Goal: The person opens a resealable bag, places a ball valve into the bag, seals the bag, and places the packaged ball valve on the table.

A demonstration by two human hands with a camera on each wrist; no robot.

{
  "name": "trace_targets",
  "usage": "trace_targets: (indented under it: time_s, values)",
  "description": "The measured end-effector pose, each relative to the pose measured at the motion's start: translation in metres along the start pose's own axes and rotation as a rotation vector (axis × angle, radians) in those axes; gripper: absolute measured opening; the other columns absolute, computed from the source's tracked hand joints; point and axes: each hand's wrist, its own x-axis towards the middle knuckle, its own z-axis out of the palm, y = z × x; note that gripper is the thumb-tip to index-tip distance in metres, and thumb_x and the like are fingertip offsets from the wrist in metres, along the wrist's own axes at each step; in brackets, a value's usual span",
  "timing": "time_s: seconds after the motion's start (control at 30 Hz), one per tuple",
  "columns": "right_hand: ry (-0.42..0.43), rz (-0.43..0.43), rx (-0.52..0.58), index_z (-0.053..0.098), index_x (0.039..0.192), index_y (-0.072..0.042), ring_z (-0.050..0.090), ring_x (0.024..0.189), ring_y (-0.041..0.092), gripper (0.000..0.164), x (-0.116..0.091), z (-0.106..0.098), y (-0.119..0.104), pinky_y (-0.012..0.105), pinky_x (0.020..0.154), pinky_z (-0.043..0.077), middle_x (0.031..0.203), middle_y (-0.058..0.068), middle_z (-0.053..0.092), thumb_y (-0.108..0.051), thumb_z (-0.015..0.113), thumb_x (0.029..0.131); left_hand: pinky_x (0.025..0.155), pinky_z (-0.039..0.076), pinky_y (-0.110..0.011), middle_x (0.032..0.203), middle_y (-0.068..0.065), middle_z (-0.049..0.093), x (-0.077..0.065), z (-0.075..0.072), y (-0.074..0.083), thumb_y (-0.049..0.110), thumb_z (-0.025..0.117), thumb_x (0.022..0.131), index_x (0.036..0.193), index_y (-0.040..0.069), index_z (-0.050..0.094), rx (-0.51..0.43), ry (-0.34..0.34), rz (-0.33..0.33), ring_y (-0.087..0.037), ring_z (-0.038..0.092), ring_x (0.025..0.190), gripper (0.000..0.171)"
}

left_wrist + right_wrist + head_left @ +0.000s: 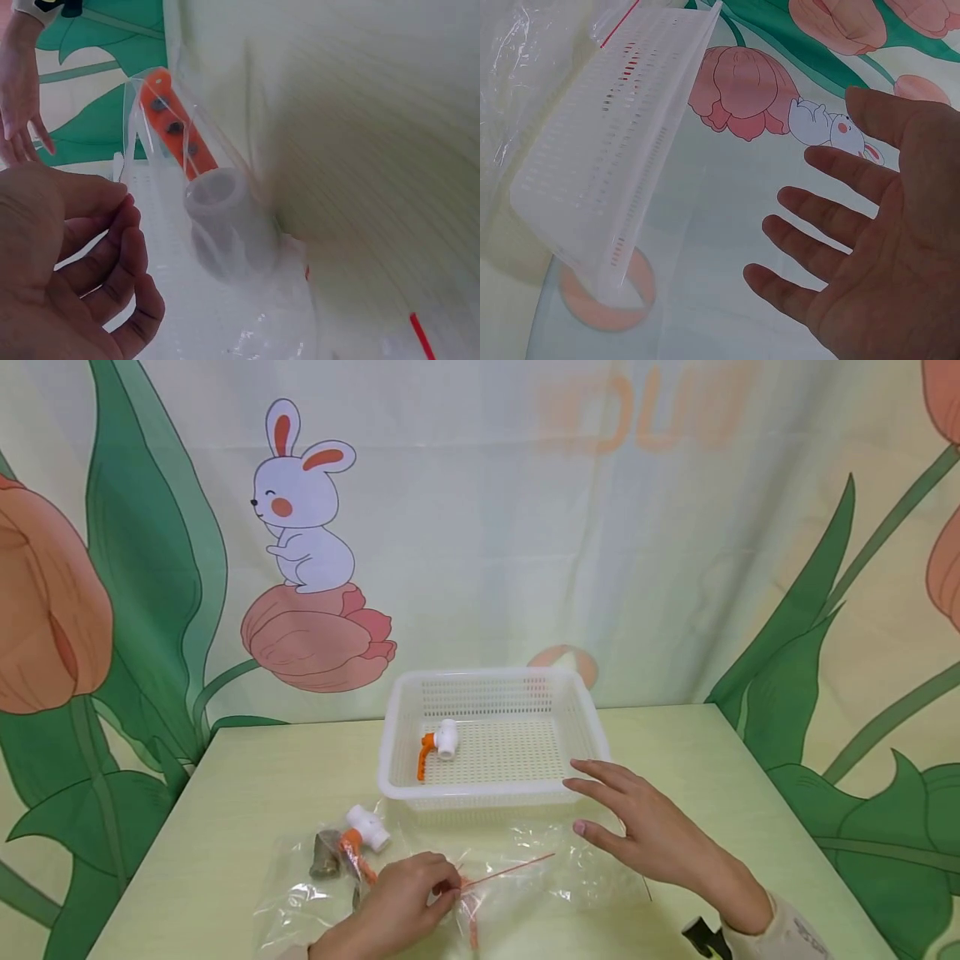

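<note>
My left hand [408, 893] pinches the edge of a clear plastic zip bag [525, 843] between thumb and index finger; a red seal strip [513, 867] runs from there to the right. At the bag's left part lie a white plastic ball valve [367, 827] with an orange handle [351, 843] and a dull metal fitting [325, 854]. The left wrist view shows a white valve body [232, 225] through the film. My right hand [648, 827], fingers spread and holding nothing, hovers by the basket's front right corner. In the right wrist view its palm [900, 247] faces the camera.
A white perforated basket [472, 792] stands at the table's back, against a printed curtain [465, 527]. Inside it, on the left, lies another white valve [447, 740] with an orange handle [424, 756]. The bag spreads over the table [187, 860] in front of the basket.
</note>
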Motion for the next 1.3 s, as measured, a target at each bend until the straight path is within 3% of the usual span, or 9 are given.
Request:
trace_targets:
  time_s: [0.23,0.53,0.8,0.93,1.13,1.3]
  values:
    - [0.003,-0.001,0.002,0.051,0.132,-0.026,0.044,0.13,0.019,0.046,0.0,0.0,0.001,0.044,0.1,0.042,0.144,-0.003,0.043,-0.043,0.057,0.089,0.057,0.039,-0.016,0.07,0.018,0.053,0.001,0.003,-0.009,0.019,0.07,0.078,0.076,0.024,0.064,0.079,0.011,-0.111,0.004,0.049,0.065,0.008]
    - [-0.001,0.007,-0.001,0.051,0.132,-0.026,0.043,0.13,0.019,0.046,0.0,0.0,0.002,0.044,0.1,0.042,0.144,-0.005,0.042,-0.043,0.057,0.089,0.056,0.037,-0.016,0.069,0.017,0.052,0.0,0.004,-0.012,0.019,0.07,0.078,0.075,0.024,0.064,0.08,-0.008,-0.121,0.005,0.045,0.064,0.008]
    - [0.002,0.039,0.012,0.047,0.135,-0.028,0.043,0.13,0.019,0.049,-0.002,-0.001,0.002,0.044,0.102,0.041,0.144,-0.006,0.042,-0.044,0.056,0.09,0.058,0.04,-0.015,0.075,0.016,0.056,-0.004,0.007,-0.007,0.027,0.068,0.08,0.079,0.026,0.063,0.075,-0.054,-0.075,0.005,0.048,0.068,0.005]
    - [0.014,0.056,0.022,0.044,0.137,-0.029,0.043,0.131,0.02,0.05,-0.004,-0.003,0.003,0.044,0.102,0.04,0.144,-0.004,0.043,-0.044,0.055,0.09,0.064,0.044,-0.017,0.087,0.015,0.061,-0.007,0.006,-0.005,0.043,0.059,0.087,0.083,0.031,0.063,0.0,-0.13,-0.058,0.001,0.055,0.079,0.013]
    - [0.013,0.056,0.023,0.046,0.136,-0.03,0.043,0.131,0.02,0.047,-0.004,-0.003,0.005,0.045,0.102,0.04,0.144,-0.004,0.042,-0.044,0.054,0.091,0.084,0.05,-0.032,0.113,0.011,0.06,-0.008,0.005,0.001,0.057,0.043,0.091,0.106,0.027,0.065,-0.056,-0.253,0.015,-0.01,0.056,0.108,0.04]
    - [0.013,0.056,0.023,0.047,0.135,-0.029,0.043,0.131,0.02,0.046,-0.004,-0.004,0.006,0.045,0.101,0.041,0.144,-0.004,0.042,-0.043,0.053,0.091,0.094,0.047,-0.037,0.126,0.01,0.056,-0.006,0.004,0.006,0.056,0.04,0.093,0.126,0.028,0.054,-0.034,-0.246,0.083,-0.012,0.051,0.119,0.046]
